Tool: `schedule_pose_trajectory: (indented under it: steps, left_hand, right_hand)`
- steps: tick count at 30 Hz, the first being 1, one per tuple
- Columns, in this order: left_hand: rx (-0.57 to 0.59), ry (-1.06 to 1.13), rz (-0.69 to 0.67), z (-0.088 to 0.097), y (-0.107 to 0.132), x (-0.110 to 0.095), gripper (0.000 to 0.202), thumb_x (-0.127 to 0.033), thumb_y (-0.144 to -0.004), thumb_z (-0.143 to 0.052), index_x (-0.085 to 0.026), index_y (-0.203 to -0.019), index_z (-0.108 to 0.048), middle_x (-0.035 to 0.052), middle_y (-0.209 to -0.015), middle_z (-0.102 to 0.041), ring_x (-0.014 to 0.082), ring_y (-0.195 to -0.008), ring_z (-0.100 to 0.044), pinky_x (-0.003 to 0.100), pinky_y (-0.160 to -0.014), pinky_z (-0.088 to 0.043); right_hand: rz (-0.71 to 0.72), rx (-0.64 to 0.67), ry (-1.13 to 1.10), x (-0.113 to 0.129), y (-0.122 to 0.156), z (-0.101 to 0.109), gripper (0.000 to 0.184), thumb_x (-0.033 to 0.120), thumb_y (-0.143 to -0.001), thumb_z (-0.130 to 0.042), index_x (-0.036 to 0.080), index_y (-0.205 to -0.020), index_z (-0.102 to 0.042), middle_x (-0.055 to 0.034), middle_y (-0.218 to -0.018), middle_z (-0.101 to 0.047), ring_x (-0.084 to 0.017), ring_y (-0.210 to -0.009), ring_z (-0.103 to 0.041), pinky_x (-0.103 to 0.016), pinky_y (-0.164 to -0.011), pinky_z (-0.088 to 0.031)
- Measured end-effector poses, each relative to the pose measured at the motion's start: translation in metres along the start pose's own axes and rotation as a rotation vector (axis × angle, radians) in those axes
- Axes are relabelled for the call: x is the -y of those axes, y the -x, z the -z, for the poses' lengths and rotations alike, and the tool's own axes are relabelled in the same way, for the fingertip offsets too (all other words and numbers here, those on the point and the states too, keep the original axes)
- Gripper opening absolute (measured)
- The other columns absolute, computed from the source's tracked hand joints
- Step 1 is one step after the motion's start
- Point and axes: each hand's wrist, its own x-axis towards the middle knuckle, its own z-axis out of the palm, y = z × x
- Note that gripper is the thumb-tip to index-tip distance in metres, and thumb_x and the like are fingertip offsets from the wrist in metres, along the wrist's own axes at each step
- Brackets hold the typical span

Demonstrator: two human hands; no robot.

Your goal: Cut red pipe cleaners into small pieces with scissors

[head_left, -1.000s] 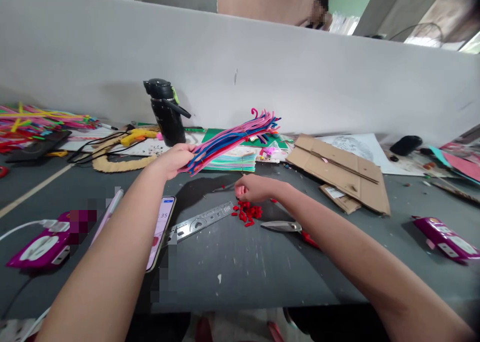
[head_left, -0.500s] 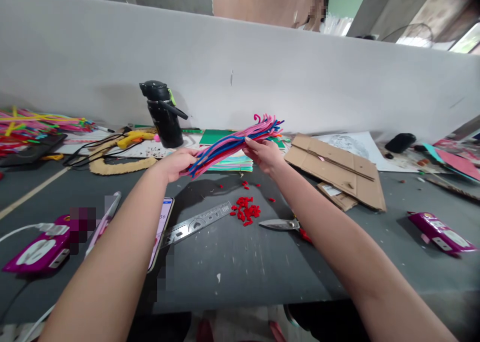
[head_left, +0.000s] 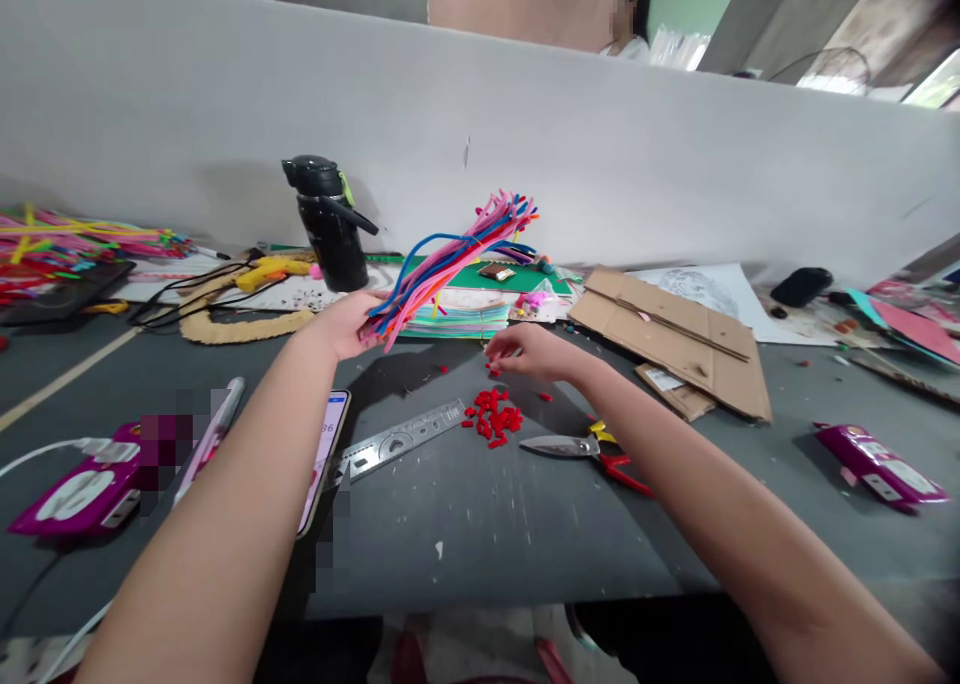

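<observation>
My left hand (head_left: 346, 324) is closed round one end of a bundle of pink, blue and purple pipe cleaners (head_left: 450, 259), which fans up and to the right above the table. One blue strand loops out of the bundle. My right hand (head_left: 529, 352) is low over the grey table (head_left: 487, 534), fingers curled down and pinching at a stray red piece just beyond a small heap of red cut pieces (head_left: 493, 419). What the fingertips hold is too small to make out.
A steel ruler (head_left: 397, 442), a phone (head_left: 324, 456) and scissors with red handles (head_left: 592, 451) lie near the heap. A black bottle (head_left: 330, 226), a yellow glue gun (head_left: 271, 272), stacked coloured sheets (head_left: 469, 314) and cardboard (head_left: 675, 339) stand behind. Purple packets lie at both sides. A person stands beyond the white partition.
My right hand left the pipe cleaners and dropped to the table beside the red pieces. The bundle in my left hand tilted upward and a blue strand sprang loose.
</observation>
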Motion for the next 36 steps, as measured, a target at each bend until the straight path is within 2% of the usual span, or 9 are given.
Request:
schedule_pose_trajectory:
  steps: [3,6,12,17,22,28,31,34,36]
  left_hand:
    - [0.038,0.007,0.011,0.001,-0.001,0.0,0.007,-0.015,-0.074,-0.058,-0.014,-0.078,-0.063,0.0043,-0.057,-0.066,0.0183,-0.043,-0.062,0.024,-0.035,-0.05]
    - [0.07,0.011,-0.004,-0.002,-0.001,0.0,0.011,-0.011,-0.073,-0.057,-0.013,-0.082,-0.064,0.0041,-0.059,-0.067,0.0166,-0.042,-0.061,0.023,-0.034,-0.048]
    - [0.075,0.014,-0.017,-0.008,0.002,0.0,0.017,-0.012,-0.072,-0.059,-0.013,-0.087,-0.067,0.0048,-0.066,-0.071,0.0151,-0.041,-0.06,0.025,-0.036,-0.05]
    - [0.117,-0.005,-0.021,-0.009,-0.002,0.003,0.012,-0.013,-0.07,-0.062,-0.016,-0.081,-0.066,0.0012,-0.058,-0.066,0.0131,-0.04,-0.057,0.023,-0.04,-0.051]
    - [0.117,-0.028,-0.034,-0.013,-0.003,0.004,0.01,-0.011,-0.069,-0.063,-0.017,-0.077,-0.065,-0.0013,-0.052,-0.06,0.0123,-0.04,-0.056,0.022,-0.042,-0.05]
    - [0.081,-0.055,-0.078,-0.015,-0.002,0.006,0.017,-0.013,-0.066,-0.072,-0.016,-0.083,-0.068,-0.0004,-0.06,-0.064,0.0117,-0.048,-0.059,0.022,-0.05,-0.052]
    - [0.064,-0.122,-0.134,-0.015,-0.005,0.011,0.03,-0.019,-0.06,-0.08,-0.018,-0.089,-0.07,-0.0004,-0.067,-0.068,0.0114,-0.051,-0.06,0.022,-0.052,-0.051]
    - [0.027,-0.256,-0.255,-0.013,-0.011,0.015,0.036,-0.027,-0.056,-0.083,-0.017,-0.089,-0.072,0.0005,-0.069,-0.069,0.0149,-0.059,-0.062,0.024,-0.057,-0.05]
    - [-0.065,-0.425,-0.397,-0.009,-0.016,0.017,0.031,-0.031,-0.059,-0.08,-0.016,-0.086,-0.074,0.0018,-0.071,-0.07,0.0193,-0.069,-0.064,0.026,-0.062,-0.049]
  right_hand:
    - [0.029,-0.077,-0.016,0.008,0.0,-0.005,0.019,0.033,-0.084,-0.064,0.015,-0.08,-0.067,-0.0042,-0.067,-0.068,-0.014,-0.059,-0.062,-0.026,-0.057,-0.048]
    - [0.107,-0.178,-0.098,0.023,-0.006,-0.015,0.029,0.042,-0.086,-0.06,0.014,-0.08,-0.066,-0.0041,-0.067,-0.067,-0.013,-0.058,-0.059,-0.026,-0.055,-0.046]
    - [0.196,-0.172,-0.176,0.05,-0.021,-0.035,0.02,0.035,-0.082,-0.066,0.015,-0.086,-0.067,-0.0036,-0.075,-0.068,-0.014,-0.067,-0.061,-0.027,-0.062,-0.049]
    - [0.234,-0.386,-0.17,0.065,-0.038,-0.053,0.026,0.041,-0.078,-0.07,0.017,-0.086,-0.065,-0.0036,-0.083,-0.068,-0.013,-0.07,-0.059,-0.026,-0.065,-0.048]
    - [0.243,-0.467,-0.124,0.069,-0.062,-0.067,0.02,0.035,-0.079,-0.069,0.017,-0.077,-0.061,-0.0013,-0.074,-0.064,-0.013,-0.068,-0.057,-0.025,-0.063,-0.045]
    - [0.239,-0.411,-0.068,0.061,-0.059,-0.06,0.015,0.029,-0.082,-0.063,0.017,-0.074,-0.058,0.0002,-0.07,-0.059,-0.012,-0.064,-0.052,-0.024,-0.06,-0.042]
    - [0.153,-0.269,0.057,0.052,-0.04,-0.048,0.01,0.025,-0.084,-0.06,0.016,-0.08,-0.061,-0.002,-0.078,-0.064,-0.013,-0.07,-0.055,-0.025,-0.065,-0.043]
    - [0.079,-0.104,0.116,0.036,-0.019,-0.036,0.006,0.02,-0.078,-0.065,0.016,-0.075,-0.067,-0.0011,-0.068,-0.065,-0.012,-0.062,-0.055,-0.025,-0.06,-0.041]
    - [0.022,-0.082,0.153,0.025,-0.006,-0.03,0.011,0.024,-0.075,-0.069,0.016,-0.067,-0.068,-0.0009,-0.061,-0.063,-0.013,-0.057,-0.053,-0.025,-0.056,-0.038]
